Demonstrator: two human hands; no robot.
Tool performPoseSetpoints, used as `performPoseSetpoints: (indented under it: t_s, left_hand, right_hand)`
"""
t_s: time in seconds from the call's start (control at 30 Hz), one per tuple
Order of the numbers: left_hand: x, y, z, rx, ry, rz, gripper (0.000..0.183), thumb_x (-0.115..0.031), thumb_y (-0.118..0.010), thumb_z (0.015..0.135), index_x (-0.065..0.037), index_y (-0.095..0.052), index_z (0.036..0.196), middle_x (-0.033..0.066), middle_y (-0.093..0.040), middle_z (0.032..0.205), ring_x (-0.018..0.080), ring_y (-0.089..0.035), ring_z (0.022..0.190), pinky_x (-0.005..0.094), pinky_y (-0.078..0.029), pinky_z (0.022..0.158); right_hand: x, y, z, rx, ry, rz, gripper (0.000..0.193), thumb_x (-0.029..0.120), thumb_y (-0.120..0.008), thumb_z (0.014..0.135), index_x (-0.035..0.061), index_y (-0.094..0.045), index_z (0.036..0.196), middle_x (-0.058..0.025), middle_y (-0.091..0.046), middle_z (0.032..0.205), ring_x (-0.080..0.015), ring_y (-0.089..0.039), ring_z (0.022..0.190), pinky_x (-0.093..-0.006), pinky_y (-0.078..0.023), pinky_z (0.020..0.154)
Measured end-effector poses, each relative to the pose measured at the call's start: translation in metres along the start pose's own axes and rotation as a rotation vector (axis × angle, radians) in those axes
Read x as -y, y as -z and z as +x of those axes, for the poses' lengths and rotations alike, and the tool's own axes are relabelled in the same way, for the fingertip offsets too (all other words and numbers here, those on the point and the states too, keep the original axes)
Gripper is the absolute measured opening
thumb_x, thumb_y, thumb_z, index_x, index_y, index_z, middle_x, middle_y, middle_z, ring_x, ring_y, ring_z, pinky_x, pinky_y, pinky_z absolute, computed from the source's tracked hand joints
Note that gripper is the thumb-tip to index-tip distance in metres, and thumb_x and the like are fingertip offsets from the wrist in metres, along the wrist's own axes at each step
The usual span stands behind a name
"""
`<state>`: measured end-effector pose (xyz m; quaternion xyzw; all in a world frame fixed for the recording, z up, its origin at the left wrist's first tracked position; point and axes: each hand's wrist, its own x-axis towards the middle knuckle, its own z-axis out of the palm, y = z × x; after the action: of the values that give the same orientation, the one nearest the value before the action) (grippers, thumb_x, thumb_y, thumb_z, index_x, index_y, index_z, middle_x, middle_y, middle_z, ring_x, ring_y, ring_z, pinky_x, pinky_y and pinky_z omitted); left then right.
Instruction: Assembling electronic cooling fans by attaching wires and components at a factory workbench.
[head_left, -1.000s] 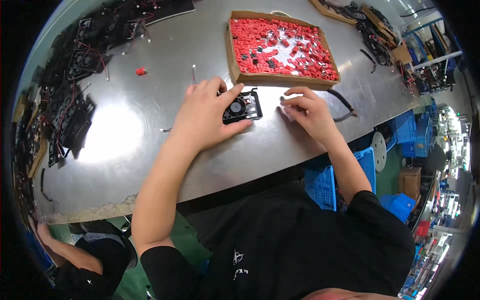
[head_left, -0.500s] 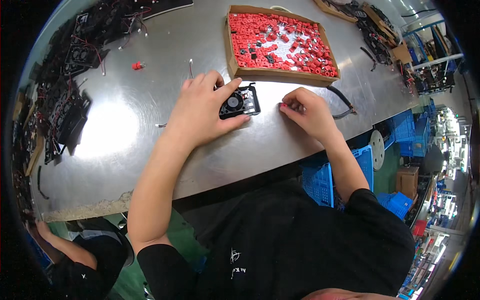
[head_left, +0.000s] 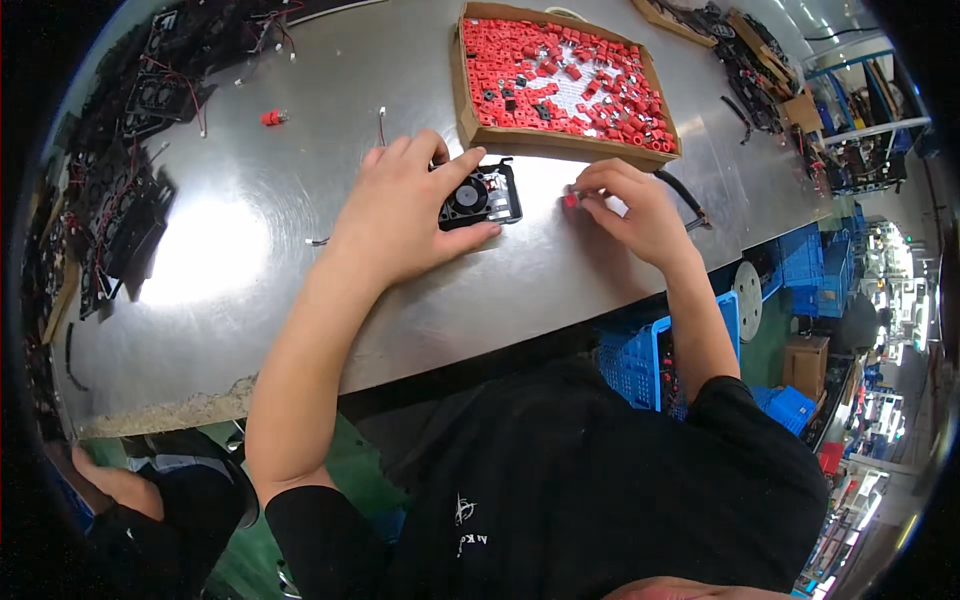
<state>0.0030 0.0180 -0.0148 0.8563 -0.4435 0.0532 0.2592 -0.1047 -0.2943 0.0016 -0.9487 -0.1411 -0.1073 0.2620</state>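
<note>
My left hand (head_left: 402,205) grips a small black housing (head_left: 515,203) with a round cooling fan (head_left: 466,198) set in it. The thumb lies along its near edge and the fingers reach over its far edge, hiding its left side. To the right of the housing, just above the metal table (head_left: 440,315), my right hand (head_left: 635,207) pinches a small red connector (head_left: 571,200) between thumb and fingertips. Behind both hands stands a shallow cardboard box (head_left: 560,140) filled with many red connectors (head_left: 505,60) and a few black ones.
A single red connector (head_left: 273,117) lies on the table at the left. Black fan housings with wires (head_left: 135,230) are piled along the left side. A black cable (head_left: 683,195) lies beside my right hand. Blue crates (head_left: 632,365) stand below the table edge. Another person's arm (head_left: 120,485) shows at lower left.
My right hand has turned and shifted slightly, so more of the red connector shows at its fingertips. My left hand keeps its grip on the fan housing.
</note>
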Motion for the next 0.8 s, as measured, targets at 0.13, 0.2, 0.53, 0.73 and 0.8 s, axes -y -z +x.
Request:
performPoseSetpoints:
  t_s: [0.13, 0.2, 0.53, 0.73, 0.8]
  left_hand:
    - [0.001, 0.001, 0.001, 0.017, 0.007, 0.004, 0.072, -0.055, -0.083, 0.084, -0.014, -0.07, 0.141, 0.0106, -0.063, 0.116, 0.0295, -0.061, 0.114, 0.046, -0.045, 0.103]
    - [0.001, 0.001, 0.0, 0.019, 0.013, -0.005, 0.072, -0.055, -0.083, 0.085, -0.014, -0.07, 0.142, 0.0107, -0.063, 0.116, 0.0296, -0.061, 0.114, 0.0461, -0.045, 0.103]
    - [0.001, 0.001, 0.0, 0.032, 0.014, 0.005, 0.072, -0.056, -0.081, 0.086, -0.013, -0.069, 0.142, 0.0112, -0.063, 0.118, 0.03, -0.06, 0.116, 0.046, -0.045, 0.103]
    - [0.003, -0.001, 0.0, 0.01, 0.007, 0.012, 0.072, -0.056, -0.082, 0.085, -0.013, -0.069, 0.141, 0.0103, -0.063, 0.117, 0.0293, -0.061, 0.115, 0.0456, -0.046, 0.102]
    - [0.002, -0.001, -0.001, 0.007, 0.004, 0.008, 0.072, -0.056, -0.082, 0.084, -0.013, -0.07, 0.141, 0.0101, -0.062, 0.117, 0.0292, -0.061, 0.115, 0.0455, -0.046, 0.102]
  right_hand:
    - [-0.004, -0.001, 0.005, 0.113, 0.029, -0.033, 0.015, 0.003, -0.078, 0.092, 0.0049, -0.074, 0.106, -0.0084, -0.072, 0.106, -0.0216, -0.073, 0.09, -0.0333, -0.058, 0.08]
    - [0.002, -0.002, 0.005, 0.171, -0.129, -0.041, 0.014, 0.002, -0.077, 0.092, 0.0041, -0.073, 0.104, -0.0091, -0.072, 0.111, -0.0209, -0.072, 0.092, -0.0334, -0.058, 0.081]
    - [-0.002, -0.009, 0.014, 0.132, -0.039, 0.096, 0.027, 0.001, -0.078, 0.09, 0.0045, -0.07, 0.115, -0.0049, -0.07, 0.11, -0.016, -0.068, 0.091, -0.0298, -0.055, 0.076]
    - [0.004, -0.009, 0.009, 0.15, -0.197, 0.069, 0.027, 0.001, -0.079, 0.09, 0.0046, -0.07, 0.116, -0.0049, -0.071, 0.115, -0.016, -0.068, 0.095, -0.0286, -0.056, 0.08]
    - [0.001, -0.005, 0.009, 0.065, -0.133, 0.149, 0.024, 0.003, -0.081, 0.088, 0.0045, -0.071, 0.11, -0.0043, -0.072, 0.112, -0.0188, -0.07, 0.097, -0.0318, -0.057, 0.082]
